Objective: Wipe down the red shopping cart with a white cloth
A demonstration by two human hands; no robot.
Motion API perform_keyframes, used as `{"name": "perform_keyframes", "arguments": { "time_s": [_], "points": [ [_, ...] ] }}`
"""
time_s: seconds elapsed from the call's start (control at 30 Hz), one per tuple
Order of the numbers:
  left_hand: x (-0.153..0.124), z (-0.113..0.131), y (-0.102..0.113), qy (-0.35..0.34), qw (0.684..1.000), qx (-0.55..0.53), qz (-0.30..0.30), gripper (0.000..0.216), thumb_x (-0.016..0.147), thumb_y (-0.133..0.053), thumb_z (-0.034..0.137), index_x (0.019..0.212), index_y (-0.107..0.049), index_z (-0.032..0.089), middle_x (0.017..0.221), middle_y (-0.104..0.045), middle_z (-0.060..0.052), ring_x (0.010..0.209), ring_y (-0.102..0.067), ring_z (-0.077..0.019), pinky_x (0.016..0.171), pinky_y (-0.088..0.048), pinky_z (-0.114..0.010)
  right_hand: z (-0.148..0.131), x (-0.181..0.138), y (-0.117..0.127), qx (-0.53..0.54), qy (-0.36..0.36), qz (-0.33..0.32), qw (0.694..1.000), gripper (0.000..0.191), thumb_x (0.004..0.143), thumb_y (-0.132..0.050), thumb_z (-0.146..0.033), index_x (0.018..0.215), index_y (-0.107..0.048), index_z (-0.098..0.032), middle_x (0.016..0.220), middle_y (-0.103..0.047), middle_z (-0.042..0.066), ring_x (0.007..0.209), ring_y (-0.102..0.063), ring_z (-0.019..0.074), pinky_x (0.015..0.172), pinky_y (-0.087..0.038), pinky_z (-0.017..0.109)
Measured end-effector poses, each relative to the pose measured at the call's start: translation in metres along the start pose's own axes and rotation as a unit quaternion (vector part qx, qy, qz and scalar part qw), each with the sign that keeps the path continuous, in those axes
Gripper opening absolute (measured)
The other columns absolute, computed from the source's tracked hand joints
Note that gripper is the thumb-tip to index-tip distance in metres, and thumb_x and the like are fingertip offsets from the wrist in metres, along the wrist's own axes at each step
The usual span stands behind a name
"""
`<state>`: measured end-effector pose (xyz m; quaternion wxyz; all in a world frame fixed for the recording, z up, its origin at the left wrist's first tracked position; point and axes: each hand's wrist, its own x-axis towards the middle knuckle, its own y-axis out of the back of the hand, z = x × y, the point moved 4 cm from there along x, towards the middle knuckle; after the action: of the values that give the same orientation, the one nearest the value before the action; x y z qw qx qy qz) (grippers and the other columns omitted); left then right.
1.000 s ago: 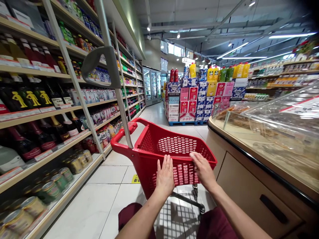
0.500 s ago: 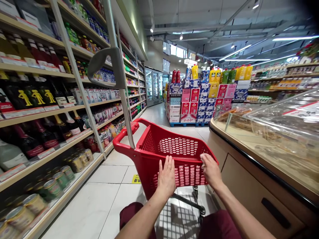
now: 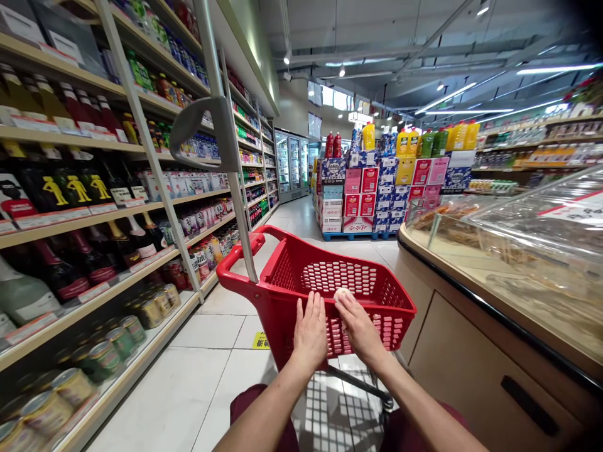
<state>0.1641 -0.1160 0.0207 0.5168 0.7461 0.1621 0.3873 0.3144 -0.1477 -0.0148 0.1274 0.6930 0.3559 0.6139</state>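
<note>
A red plastic shopping cart basket stands in the aisle right in front of me, with a grey pole and grey handle rising from its left side. My left hand lies flat and open against the basket's near wall, fingers up to the rim. My right hand is beside it, fingers stretched out, their tips touching a small pale round lump on the near rim. I cannot make out what the lump is. The basket looks empty inside.
Shelves of dark bottles and cans run along the left. A beige counter with a black edge and clear food cases is close on the right. Stacked drink cartons stand ahead on a pallet.
My right hand has slid left along the near rim, from the basket's right corner to beside my left hand. The pale lump now shows at its fingertips. The cart has edged slightly forward.
</note>
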Motion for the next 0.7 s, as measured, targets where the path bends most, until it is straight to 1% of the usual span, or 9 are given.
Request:
{"name": "perform_keyframes", "arguments": {
  "time_s": [0.07, 0.17, 0.2, 0.27, 0.37, 0.43, 0.57, 0.63, 0.7],
  "points": [
    [-0.001, -0.005, 0.002, 0.006, 1.000, 0.002, 0.004, 0.059, 0.074, -0.036, 0.016, 0.132, -0.029, 0.006, 0.141, -0.027, -0.012, 0.132, -0.012, -0.0234, 0.107, -0.012, -0.047, 0.004, 0.000, 0.002, -0.009, -0.011, -0.006, 1.000, 0.059, 0.074, -0.027, 0.000, 0.126, -0.044, -0.021, 0.130, -0.045, 0.006, 0.124, -0.034, 0.0177, 0.101, -0.034, 0.044],
    [-0.002, -0.012, 0.005, 0.022, 1.000, 0.004, 0.005, 0.060, 0.073, -0.036, 0.015, 0.132, -0.028, 0.004, 0.141, -0.026, -0.013, 0.132, -0.012, -0.0237, 0.107, -0.012, -0.047, 0.025, -0.002, 0.012, -0.056, -0.117, 0.030, 0.991, 0.053, 0.075, -0.029, -0.002, 0.120, -0.050, -0.018, 0.122, -0.052, 0.010, 0.118, -0.043, 0.0214, 0.096, -0.038, 0.046],
    [-0.002, -0.012, 0.005, 0.023, 1.000, 0.004, 0.002, 0.061, 0.073, -0.037, 0.015, 0.132, -0.028, 0.003, 0.141, -0.026, -0.014, 0.132, -0.011, -0.0239, 0.107, -0.012, -0.047, 0.026, 0.000, 0.012, -0.057, -0.133, 0.037, 0.989, 0.051, 0.075, -0.030, -0.003, 0.118, -0.052, -0.018, 0.120, -0.054, 0.011, 0.116, -0.045, 0.0216, 0.095, -0.039, 0.046],
    [-0.002, -0.013, 0.006, 0.020, 1.000, 0.001, -0.005, 0.062, 0.072, -0.037, 0.015, 0.132, -0.028, 0.002, 0.140, -0.027, -0.014, 0.132, -0.011, -0.0240, 0.107, -0.013, -0.047, 0.012, 0.008, 0.004, -0.031, -0.109, 0.026, 0.993, 0.051, 0.075, -0.030, -0.003, 0.117, -0.053, -0.018, 0.120, -0.054, 0.010, 0.116, -0.045, 0.0198, 0.096, -0.039, 0.042],
    [-0.003, -0.018, 0.011, 0.010, 1.000, -0.004, -0.006, 0.061, 0.072, -0.037, 0.017, 0.132, -0.029, 0.004, 0.140, -0.028, -0.013, 0.132, -0.011, -0.0228, 0.107, -0.012, -0.046, -0.019, 0.019, -0.013, 0.022, -0.014, -0.015, 1.000, 0.055, 0.074, -0.030, -0.001, 0.123, -0.047, -0.019, 0.127, -0.048, 0.007, 0.121, -0.039, 0.0169, 0.100, -0.036, 0.039],
    [-0.005, -0.029, 0.016, 0.024, 1.000, 0.001, 0.008, 0.062, 0.072, -0.038, 0.017, 0.132, -0.029, 0.004, 0.140, -0.027, -0.013, 0.133, -0.011, -0.0231, 0.107, -0.010, -0.047, -0.020, 0.019, -0.015, 0.021, -0.020, -0.021, 0.999, 0.057, 0.073, -0.030, 0.000, 0.123, -0.047, -0.020, 0.127, -0.049, 0.007, 0.121, -0.039, 0.0171, 0.100, -0.035, 0.041],
    [-0.009, -0.049, 0.019, 0.054, 0.998, 0.008, 0.037, 0.065, 0.068, -0.039, 0.011, 0.132, -0.028, 0.004, 0.139, -0.030, -0.014, 0.132, -0.012, -0.0240, 0.107, -0.010, -0.047, -0.004, 0.018, -0.009, -0.013, -0.117, 0.016, 0.993, 0.052, 0.073, -0.032, -0.002, 0.116, -0.054, -0.021, 0.118, -0.056, 0.008, 0.114, -0.047, 0.0197, 0.096, -0.039, 0.043],
    [-0.011, -0.051, 0.017, 0.047, 0.998, 0.000, 0.048, 0.065, 0.067, -0.039, 0.010, 0.131, -0.029, 0.003, 0.138, -0.032, -0.014, 0.132, -0.014, -0.0235, 0.108, -0.012, -0.044, -0.022, 0.027, -0.015, 0.017, -0.088, 0.015, 0.996, 0.052, 0.073, -0.033, -0.002, 0.117, -0.053, -0.021, 0.119, -0.055, 0.008, 0.114, -0.047, 0.0193, 0.096, -0.040, 0.041],
    [-0.014, -0.052, 0.017, 0.036, 0.998, -0.005, 0.059, 0.063, 0.068, -0.039, 0.009, 0.130, -0.031, 0.004, 0.137, -0.034, -0.013, 0.131, -0.017, -0.0229, 0.108, -0.014, -0.043, -0.051, 0.039, -0.023, 0.063, -0.026, 0.004, 0.998, 0.057, 0.071, -0.033, -0.001, 0.122, -0.049, -0.021, 0.124, -0.051, 0.008, 0.117, -0.044, 0.0180, 0.098, -0.039, 0.040]
  ]
}}
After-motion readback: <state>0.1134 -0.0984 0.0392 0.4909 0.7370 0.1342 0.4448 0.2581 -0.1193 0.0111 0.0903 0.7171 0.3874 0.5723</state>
